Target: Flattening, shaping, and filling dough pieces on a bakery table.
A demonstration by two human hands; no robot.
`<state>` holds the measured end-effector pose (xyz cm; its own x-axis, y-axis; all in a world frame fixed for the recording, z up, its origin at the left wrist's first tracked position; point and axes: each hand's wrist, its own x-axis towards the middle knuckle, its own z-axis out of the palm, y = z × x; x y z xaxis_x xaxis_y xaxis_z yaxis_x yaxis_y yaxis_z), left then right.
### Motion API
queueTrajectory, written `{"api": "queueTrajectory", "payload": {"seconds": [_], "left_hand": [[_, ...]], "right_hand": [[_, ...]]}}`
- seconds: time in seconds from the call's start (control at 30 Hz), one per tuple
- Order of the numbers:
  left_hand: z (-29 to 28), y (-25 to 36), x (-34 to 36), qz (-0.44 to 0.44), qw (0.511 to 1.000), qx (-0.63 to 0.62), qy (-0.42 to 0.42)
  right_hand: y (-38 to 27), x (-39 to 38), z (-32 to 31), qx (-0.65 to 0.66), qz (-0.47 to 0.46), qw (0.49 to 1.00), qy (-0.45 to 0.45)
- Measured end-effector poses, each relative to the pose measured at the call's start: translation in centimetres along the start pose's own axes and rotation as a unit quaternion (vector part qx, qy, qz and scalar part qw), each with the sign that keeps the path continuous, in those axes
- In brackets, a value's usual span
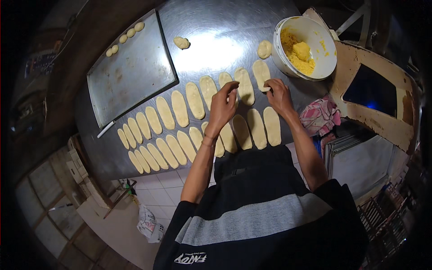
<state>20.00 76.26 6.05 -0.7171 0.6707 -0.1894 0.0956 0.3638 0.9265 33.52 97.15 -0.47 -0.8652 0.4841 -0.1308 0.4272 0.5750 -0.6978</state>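
Observation:
Flat, oval dough strips lie in two long rows on the metal table. My right hand pinches the near end of the rightmost dough strip in the far row, where the edge is lifted a little. Over another far-row strip, my left hand is closed, thumb and fingers drawn together. Whatever its fingers hold, if anything, cannot be made out. A white bucket with crumbly yellow filling stands beyond my right hand, and a small round dough piece sits beside it.
A metal tray at the far left carries several dough balls along its far edge. One dough lump rests on the metal table. A pink checked cloth and a worn beige chair are at the right.

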Motion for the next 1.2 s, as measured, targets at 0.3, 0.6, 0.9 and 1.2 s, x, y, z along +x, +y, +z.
{"api": "queueTrajectory", "payload": {"seconds": [0.3, 0.6, 0.9, 1.2], "left_hand": [[8.2, -2.3, 14.9, 0.257, 0.943, 0.212, 0.000], [7.2, -2.5, 14.7, 0.107, 0.981, 0.150, -0.066], [7.4, -2.3, 13.0, 0.144, 0.971, 0.189, -0.005], [6.7, -3.0, 14.1, 0.218, 0.957, 0.186, -0.041]], "right_hand": [[0.1, 0.8, -0.5, 0.023, -0.047, 0.998, 0.031], [-1.5, -1.3, -1.3, 0.133, -0.069, 0.986, 0.076], [0.1, -2.7, 0.0, 0.105, -0.058, 0.993, 0.006], [-0.5, -6.0, 0.3, 0.037, -0.022, 0.998, -0.038]]}}
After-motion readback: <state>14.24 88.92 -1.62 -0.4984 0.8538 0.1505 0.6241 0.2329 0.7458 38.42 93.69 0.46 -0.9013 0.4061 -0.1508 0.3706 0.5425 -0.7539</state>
